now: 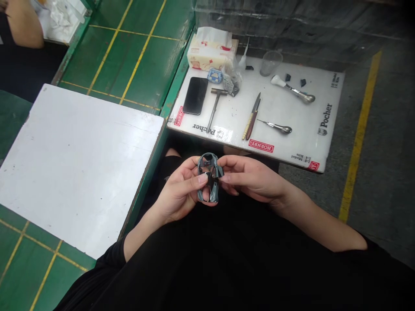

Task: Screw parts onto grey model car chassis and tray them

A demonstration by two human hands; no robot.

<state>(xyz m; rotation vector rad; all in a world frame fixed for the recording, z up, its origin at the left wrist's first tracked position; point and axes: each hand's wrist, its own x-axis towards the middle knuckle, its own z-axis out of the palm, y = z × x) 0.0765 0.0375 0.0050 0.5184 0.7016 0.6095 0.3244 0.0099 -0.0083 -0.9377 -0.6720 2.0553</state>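
Over my lap, my left hand grips a small grey model car body, its thumb lying across the middle and its fingers underneath. The shell has open gaps where windows and panels sit. My right hand is closed at the shell's right side, thumb and forefinger pinching a small dark car door. The door stands out from the body at an angle. Whether it is attached there I cannot tell. The other right fingers curl beneath.
Ahead, a white board carries a phone, small hammer, tweezers, pointed tool, brush, plastic cup, tissue box and dark pieces. Left lies a white panel. Another person's arm shows top left.
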